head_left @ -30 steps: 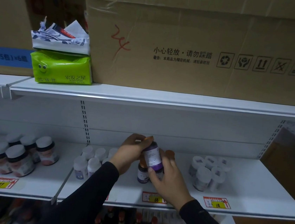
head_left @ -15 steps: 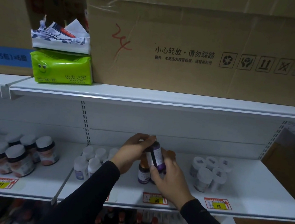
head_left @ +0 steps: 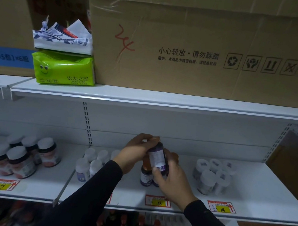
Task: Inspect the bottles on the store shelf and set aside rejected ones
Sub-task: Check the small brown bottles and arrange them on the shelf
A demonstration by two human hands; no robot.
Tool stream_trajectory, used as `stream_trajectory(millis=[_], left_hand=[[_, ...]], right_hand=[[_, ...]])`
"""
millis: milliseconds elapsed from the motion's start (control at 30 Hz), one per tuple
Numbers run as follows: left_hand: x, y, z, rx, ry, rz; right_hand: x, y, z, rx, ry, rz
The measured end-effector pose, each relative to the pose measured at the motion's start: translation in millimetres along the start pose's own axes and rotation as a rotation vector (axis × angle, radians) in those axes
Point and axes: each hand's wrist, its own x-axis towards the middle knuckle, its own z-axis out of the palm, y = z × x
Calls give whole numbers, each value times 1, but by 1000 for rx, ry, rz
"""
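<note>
Both hands hold one purple-labelled bottle (head_left: 158, 157) lifted above the middle shelf (head_left: 247, 189), tilted so its top leans toward the left. The left hand (head_left: 136, 153) sits at the upper end of the bottle, its fingers curled over the orange cap (head_left: 155, 138) and its thumb side against the neck. The right hand (head_left: 172, 182) is below and to the right, gripping the lower part of the bottle, with the thumb pressed across the bottom edge of the white label and the fingers wrapped round the far side. Both arms wear black sleeves.

Directly under the held bottle, between the two wrists, a matching purple bottle (head_left: 145, 175) stands upright on the shelf; there seems to be another behind it, mostly hidden by the right hand.

To the left on the same shelf stands a cluster of small white-capped bottles (head_left: 90, 163), and farther left a group of wider jars (head_left: 24, 156) with white lids. To the right of the hands is a group of pale bottles (head_left: 211, 175), blurred. Price tags (head_left: 157, 200) are fixed along the shelf's front edge.

On the upper shelf a green tissue pack (head_left: 64, 69) lies under a white patterned pack (head_left: 63, 40), beside a large cardboard box (head_left: 189, 43) with printed handling symbols.
</note>
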Motion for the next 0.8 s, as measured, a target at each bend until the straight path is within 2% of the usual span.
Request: stream_trajectory(millis=[233,367,500,800], left_hand=[[-1,2,1,-48,109,-4],[-3,6,0,-2,71,2],[-4,9,-5,-54,25,-25],[-7,12,1,-54,117,25]], right_hand=[[5,2,4,23,12,-26],[4,-3,0,46,5,-38],[3,-3,0,98,-30,-32],[7,-5,-3,80,-53,-36]])
